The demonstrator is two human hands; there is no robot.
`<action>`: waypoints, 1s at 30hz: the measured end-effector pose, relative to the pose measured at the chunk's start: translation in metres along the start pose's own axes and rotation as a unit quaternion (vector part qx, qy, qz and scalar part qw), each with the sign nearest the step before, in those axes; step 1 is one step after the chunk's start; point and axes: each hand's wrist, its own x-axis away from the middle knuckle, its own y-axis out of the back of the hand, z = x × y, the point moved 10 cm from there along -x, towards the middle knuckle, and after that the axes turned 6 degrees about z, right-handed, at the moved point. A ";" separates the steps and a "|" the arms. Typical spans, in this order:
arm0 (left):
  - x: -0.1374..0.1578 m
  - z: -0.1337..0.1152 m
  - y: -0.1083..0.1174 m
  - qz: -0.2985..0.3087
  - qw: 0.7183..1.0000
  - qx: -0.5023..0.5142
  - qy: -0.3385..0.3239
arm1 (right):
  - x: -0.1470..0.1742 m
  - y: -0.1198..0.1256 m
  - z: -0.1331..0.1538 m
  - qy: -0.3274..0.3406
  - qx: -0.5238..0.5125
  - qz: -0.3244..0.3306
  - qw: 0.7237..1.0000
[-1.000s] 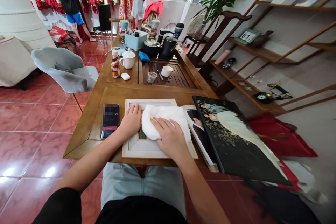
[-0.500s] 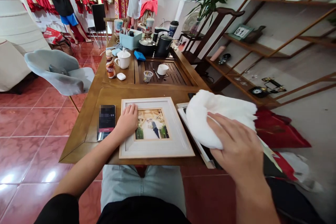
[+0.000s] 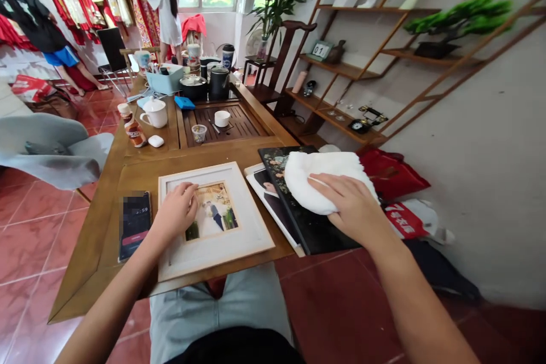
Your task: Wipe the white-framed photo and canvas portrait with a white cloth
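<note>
On the wooden table (image 3: pixel 89 250) in front of me lies a pale picture frame (image 3: pixel 251 239) with a wedding photo (image 3: pixel 215 210) inside it. My left hand (image 3: pixel 177 210) rests on its left side, fingers stretched out over the mat and the photo's edge. My right hand (image 3: pixel 347 199) is closed on a white fluffy cloth (image 3: pixel 301 185), which lies over a black panel with flower pictures (image 3: pixel 273 159). Partly under that panel is another framed portrait (image 3: pixel 271 196). A phone (image 3: pixel 135 233) lies left of my left hand.
Farther back are a white lidded cup (image 3: pixel 154 112), a bottle (image 3: pixel 134 131), a white case (image 3: pixel 156 141) and a tea tray (image 3: pixel 247 131) with a small white cup (image 3: pixel 222 119). Red bags (image 3: pixel 394 176) lie at right, below wooden shelves (image 3: pixel 354 71). Two people stand at the back left.
My view has turned to the right. The white cloth has come down onto the black panel with my right hand. My left hand stays on the picture frame.
</note>
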 end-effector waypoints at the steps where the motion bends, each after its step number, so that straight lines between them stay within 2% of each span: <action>1: -0.002 -0.010 0.002 0.006 0.999 0.031 -0.019 | 0.000 -0.004 -0.001 -0.002 -0.008 0.007 1.000; 4: -0.012 -0.041 0.006 0.034 0.989 0.132 -0.058 | -0.002 -0.014 0.002 0.000 -0.033 0.034 0.999; 7: -0.028 -0.072 0.007 0.051 0.968 0.238 -0.066 | -0.003 -0.013 0.005 -0.005 -0.074 0.050 0.996; 10: -0.047 -0.102 -0.007 0.104 0.918 0.379 -0.046 | 0.000 -0.001 0.000 -0.011 -0.155 0.044 0.987; 12: -0.059 -0.121 -0.019 0.141 0.886 0.441 -0.029 | 0.005 0.009 -0.015 -0.025 -0.218 0.015 0.976; 14: -0.070 -0.135 -0.031 0.163 0.872 0.462 0.007 | 0.012 0.015 -0.048 -0.087 -0.272 -0.036 0.958; 16: -0.079 -0.144 -0.045 0.189 0.845 0.498 0.059 | 0.023 0.007 -0.095 -0.212 -0.310 -0.069 0.924; 18: -0.086 -0.150 -0.061 0.216 0.803 0.542 0.120 | 0.039 -0.019 -0.139 -0.363 -0.325 -0.038 0.873; 19: -0.089 -0.153 -0.067 0.220 0.789 0.555 0.142 | 0.043 -0.029 -0.152 -0.395 -0.327 -0.021 0.858; 21: -0.097 -0.158 -0.075 0.231 0.778 0.562 0.158 | 0.046 -0.050 -0.169 -0.425 -0.340 0.024 0.839; 24: -0.104 -0.159 -0.081 0.224 0.778 0.559 0.176 | 0.045 -0.074 -0.176 -0.422 -0.371 0.090 0.823; 30: -0.110 -0.158 -0.080 0.218 0.783 0.554 0.179 | 0.041 -0.092 -0.173 -0.418 -0.406 0.147 0.799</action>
